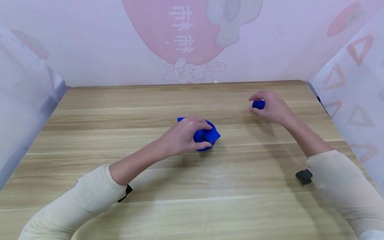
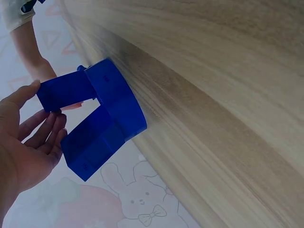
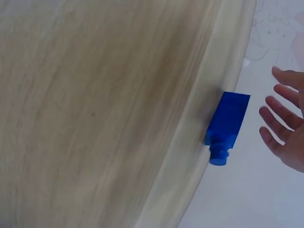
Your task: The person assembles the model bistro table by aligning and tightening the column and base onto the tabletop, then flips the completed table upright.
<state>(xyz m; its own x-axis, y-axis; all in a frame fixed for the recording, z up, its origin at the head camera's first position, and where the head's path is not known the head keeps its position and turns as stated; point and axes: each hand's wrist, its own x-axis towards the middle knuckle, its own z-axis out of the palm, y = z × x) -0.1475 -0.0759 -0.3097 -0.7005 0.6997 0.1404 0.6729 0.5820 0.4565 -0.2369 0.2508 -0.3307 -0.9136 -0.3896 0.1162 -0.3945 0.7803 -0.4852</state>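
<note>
My left hand [image 1: 187,135] is over a blue round-edged piece [image 2: 118,99] near the middle of the table. Two blue blocks rise from that curved piece in the left wrist view. At the end of the upper block [image 2: 66,90], the thumb and fingertips pinch its corners; the lower block [image 2: 92,145] stands beside the other fingers. My right hand [image 1: 270,106] is farther back on the right, above a blue block with a rounded knob [image 3: 228,121]. In the right wrist view its fingers [image 3: 280,114] are spread and apart from this block. From the head, the hand partly hides it.
The wood-grain table [image 1: 228,200] ends at a pale printed back wall [image 1: 99,50]. A printed side wall [image 1: 363,110] stands at the right and a pale sheet [image 1: 27,83] hangs at the left. Dark wrist devices [image 1: 304,177] show at both sleeves.
</note>
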